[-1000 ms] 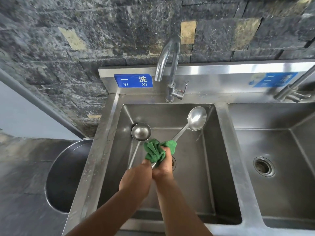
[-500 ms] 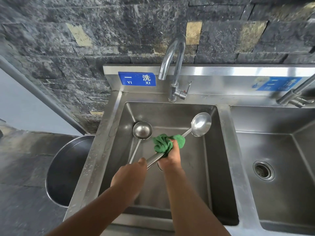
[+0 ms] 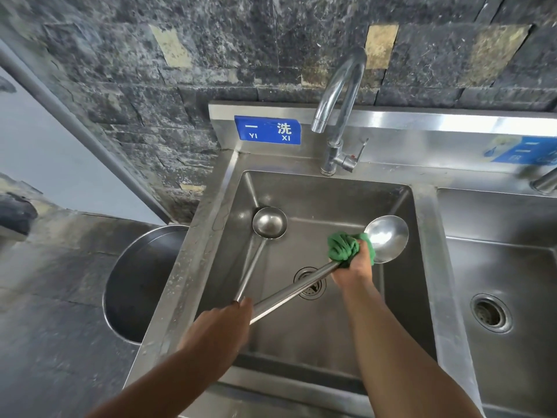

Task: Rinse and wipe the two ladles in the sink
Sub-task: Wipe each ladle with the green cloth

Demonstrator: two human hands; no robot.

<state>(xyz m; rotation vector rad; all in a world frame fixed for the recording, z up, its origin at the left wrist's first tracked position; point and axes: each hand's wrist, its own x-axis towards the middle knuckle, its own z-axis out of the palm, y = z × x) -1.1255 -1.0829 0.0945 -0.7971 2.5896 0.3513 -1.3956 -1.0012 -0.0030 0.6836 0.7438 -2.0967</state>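
Observation:
Over the left sink basin (image 3: 401, 297), my left hand (image 3: 220, 333) grips the ends of two steel ladle handles. The long ladle (image 3: 388, 238) slants up to the right, its shallow bowl near the basin's right wall. My right hand (image 3: 354, 265) holds a green cloth (image 3: 343, 247) wrapped round that ladle's handle, right below the bowl. The second ladle (image 3: 269, 222) leans toward the basin's back left, its round deep bowl facing up. No water runs from the faucet (image 3: 337, 116).
A drain (image 3: 310, 283) sits in the middle of the left basin's floor. A second basin with its own drain (image 3: 489, 315) lies to the right. A large steel pot (image 3: 135, 285) stands on the dark counter left of the sink. Stone wall behind.
My right hand has slid the green cloth up the long ladle's handle, from near my left hand to just below the bowl. My left hand keeps hold of both handle ends.

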